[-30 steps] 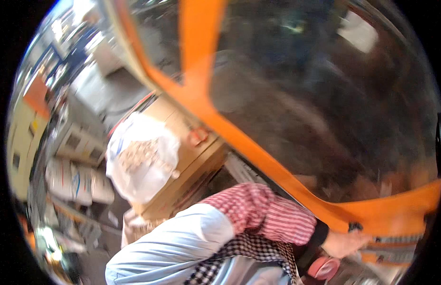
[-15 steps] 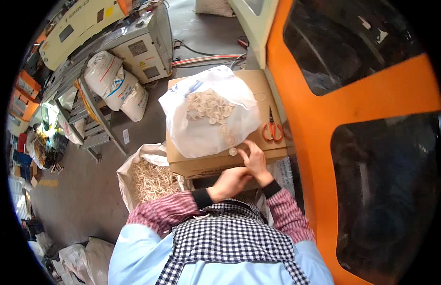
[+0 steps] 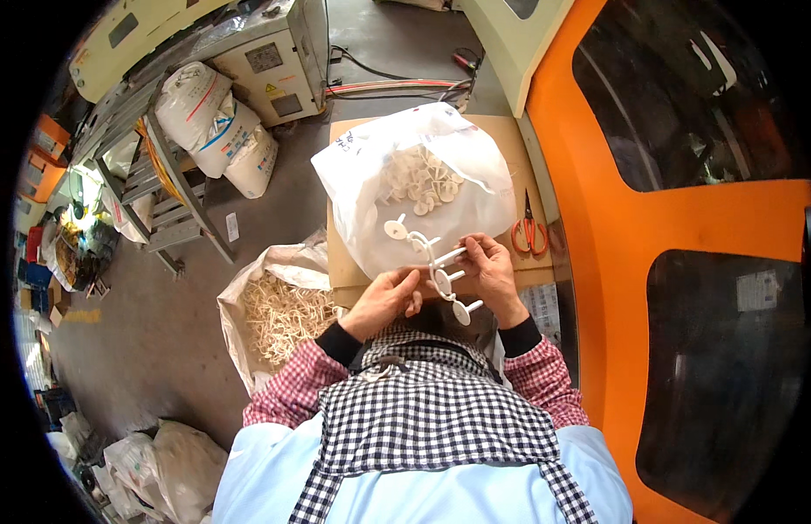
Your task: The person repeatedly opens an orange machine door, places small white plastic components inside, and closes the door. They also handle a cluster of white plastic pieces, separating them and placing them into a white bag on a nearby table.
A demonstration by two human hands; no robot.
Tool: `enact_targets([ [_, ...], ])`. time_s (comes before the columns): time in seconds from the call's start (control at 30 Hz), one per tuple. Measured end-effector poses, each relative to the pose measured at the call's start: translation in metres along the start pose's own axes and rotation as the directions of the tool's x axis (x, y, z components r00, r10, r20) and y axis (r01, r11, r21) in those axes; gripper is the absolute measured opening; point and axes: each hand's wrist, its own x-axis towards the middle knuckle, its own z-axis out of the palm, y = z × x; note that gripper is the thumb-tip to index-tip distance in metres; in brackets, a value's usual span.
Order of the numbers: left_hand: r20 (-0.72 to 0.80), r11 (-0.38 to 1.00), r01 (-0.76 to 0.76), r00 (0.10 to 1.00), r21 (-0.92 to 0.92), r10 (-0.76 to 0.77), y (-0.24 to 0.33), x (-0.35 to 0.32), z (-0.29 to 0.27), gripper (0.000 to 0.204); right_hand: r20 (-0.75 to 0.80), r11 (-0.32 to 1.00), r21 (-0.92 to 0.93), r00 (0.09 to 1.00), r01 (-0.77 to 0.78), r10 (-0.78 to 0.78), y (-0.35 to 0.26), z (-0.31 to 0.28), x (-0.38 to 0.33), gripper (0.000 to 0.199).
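A white moulded plastic sprue (image 3: pixel 432 253) with several round, stemmed discs hangs between my hands, at the near edge of a plastic bag. My right hand (image 3: pixel 491 272) pinches the end of one stem between thumb and fingers. From the other side, my left hand (image 3: pixel 381 301) has its thumb and fingers closed at the thin middle of the sprue; the exact contact is partly hidden. Loose stemmed discs (image 3: pixel 421 181) lie in the open white bag (image 3: pixel 370 223), on a cardboard box (image 3: pixel 525 272). Red-handled scissors (image 3: pixel 529 236) rest on the box, right of the bag.
Left of the box, an open woven sack (image 3: pixel 239 301) holds a heap of thin plastic runners (image 3: pixel 287 319). An orange machine panel (image 3: pixel 589 262) stands close on the right. Filled white bags (image 3: pixel 217 122) sit beside a metal step frame (image 3: pixel 174 214) at the far left.
The sprue with discs has come up between my hands. They were close together at the box's near edge and are now farther apart. The view has shifted slightly.
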Motion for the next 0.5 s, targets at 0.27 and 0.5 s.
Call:
enact_targets([
  [0.27, -0.154, 0.985, -0.171, 0.973, 0.028, 0.173, 0.019, -0.001, 0.022, 0.02, 0.129, 0.96, -0.208, 0.978, 0.188, -0.164, -0.011, 0.009, -0.038, 0.041],
  [0.5, -0.26, 0.912, -0.326, 0.884, 0.251, 0.387, -0.002, -0.005, 0.031, 0.015, 0.328, 0.677, -0.669, 0.939, 0.306, -0.1, -0.018, 0.008, -0.067, 0.025],
])
